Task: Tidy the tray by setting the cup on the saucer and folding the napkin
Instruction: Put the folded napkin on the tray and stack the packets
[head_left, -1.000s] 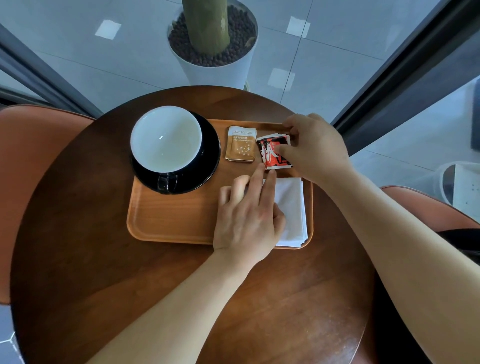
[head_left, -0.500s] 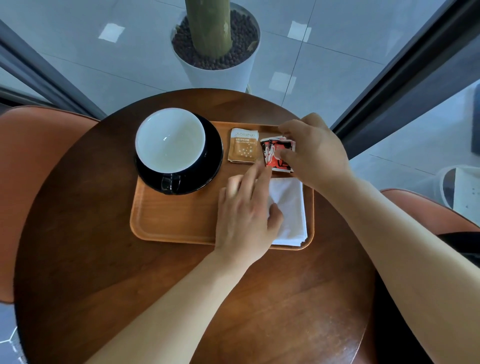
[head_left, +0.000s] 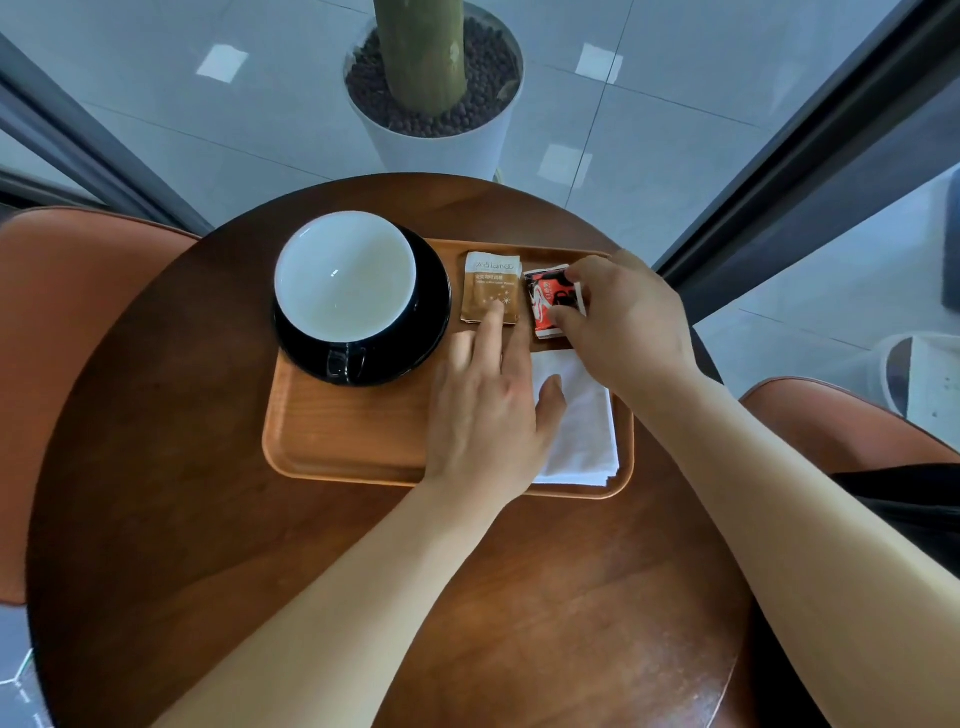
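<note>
A black cup with a white inside (head_left: 345, 278) stands on a black saucer (head_left: 428, 332) at the left of the wooden tray (head_left: 343, 441). A folded white napkin (head_left: 579, 431) lies at the tray's right. My left hand (head_left: 488, 410) lies over the tray, fingers straight, its fingertip touching a brown sachet (head_left: 491, 286). My right hand (head_left: 623, 322) pinches a red and black sachet (head_left: 550, 304) at the tray's far right corner.
The tray sits on a round dark wooden table (head_left: 156, 519). A white planter with a thick trunk (head_left: 434, 93) stands on the tiled floor beyond. Orange chairs (head_left: 67, 312) flank the table left and right.
My left hand has slid forward off the napkin until a fingertip reached the brown sachet. My right hand stays at the red sachet, shifting it slightly.
</note>
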